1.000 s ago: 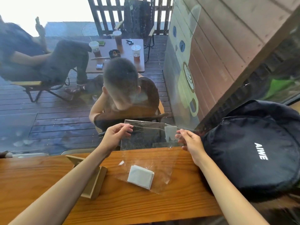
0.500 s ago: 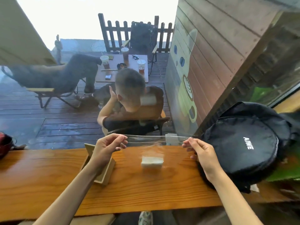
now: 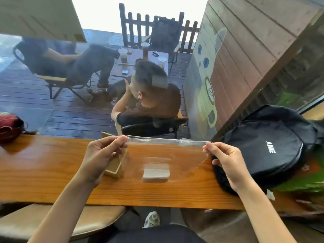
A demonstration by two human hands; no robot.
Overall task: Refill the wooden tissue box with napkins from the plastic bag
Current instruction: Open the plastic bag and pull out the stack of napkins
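A clear plastic bag point(image 3: 182, 155) hangs stretched between my hands above the wooden counter point(image 3: 43, 165). My left hand point(image 3: 103, 155) pinches its top left corner and my right hand point(image 3: 226, 160) pinches its top right corner. A white stack of napkins point(image 3: 156, 173) sits at the bottom of the bag, low over the counter. The wooden tissue box point(image 3: 114, 168) lies on the counter just behind and below my left hand, which hides most of it.
A black backpack point(image 3: 273, 148) rests on the counter's right end, close to my right hand. A red bag point(image 3: 9, 125) sits at the far left edge. Beyond the window, people sit on a deck. A stool seat point(image 3: 57, 220) is below the counter.
Both hands lifted the bag off the counter, pulled its top edge taut and drew it nearer. The napkin stack slid to the bag's bottom. The view tilted down.
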